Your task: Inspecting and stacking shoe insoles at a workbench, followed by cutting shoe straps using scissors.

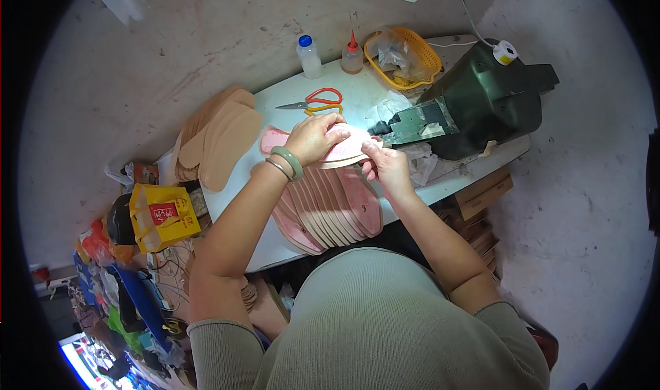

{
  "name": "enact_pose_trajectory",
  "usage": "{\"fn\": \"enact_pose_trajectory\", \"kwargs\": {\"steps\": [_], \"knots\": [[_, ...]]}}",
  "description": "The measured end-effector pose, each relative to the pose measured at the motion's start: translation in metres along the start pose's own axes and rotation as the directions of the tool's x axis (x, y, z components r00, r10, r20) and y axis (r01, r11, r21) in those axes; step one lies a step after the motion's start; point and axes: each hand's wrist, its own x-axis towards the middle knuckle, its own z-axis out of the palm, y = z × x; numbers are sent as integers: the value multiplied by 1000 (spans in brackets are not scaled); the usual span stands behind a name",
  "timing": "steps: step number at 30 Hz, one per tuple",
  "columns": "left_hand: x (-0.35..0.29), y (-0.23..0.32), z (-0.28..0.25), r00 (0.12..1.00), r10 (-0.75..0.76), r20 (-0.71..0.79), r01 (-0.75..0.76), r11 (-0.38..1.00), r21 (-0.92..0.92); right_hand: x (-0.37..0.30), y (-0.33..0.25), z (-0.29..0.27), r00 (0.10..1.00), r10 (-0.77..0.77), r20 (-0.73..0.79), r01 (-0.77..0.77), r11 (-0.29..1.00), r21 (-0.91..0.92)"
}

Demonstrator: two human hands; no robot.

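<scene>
A pink insole (275,139) is stretched between my two hands under a bright light, close to the working end of a dark green machine (485,91) that looks like a sewing machine. My left hand (317,140), with a green bangle and a metal one on its wrist, lies over the insole, thumb on top. At the insole's right end, my right hand (388,169) pinches the edge. Just below my hands, a fanned row of pink insoles (326,208) rests at the table's near edge. Tan insole pieces (230,132) are heaped at the left.
Beyond my hands on the white table (275,91) lie scissors (315,104) with red and orange handles. A blue-capped bottle (309,59), a red-tipped bottle (352,57) and a yellow basket (405,57) stand along the back. A yellow bag (163,218) sits to the left.
</scene>
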Motion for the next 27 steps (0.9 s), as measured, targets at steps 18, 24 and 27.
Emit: {"fn": "enact_pose_trajectory", "kwargs": {"steps": [18,24,27], "knots": [[-41,29,52,913,-343,-221,269,913,-306,-9,-5,-12,987,-151,49,158,965,-210],[-40,39,64,920,-297,-258,242,944,-223,-24,17,-38,972,-189,138,213,958,-191],[-39,42,68,914,-298,-275,258,950,-175,-54,47,-52,966,-17,260,42,995,-90]]}}
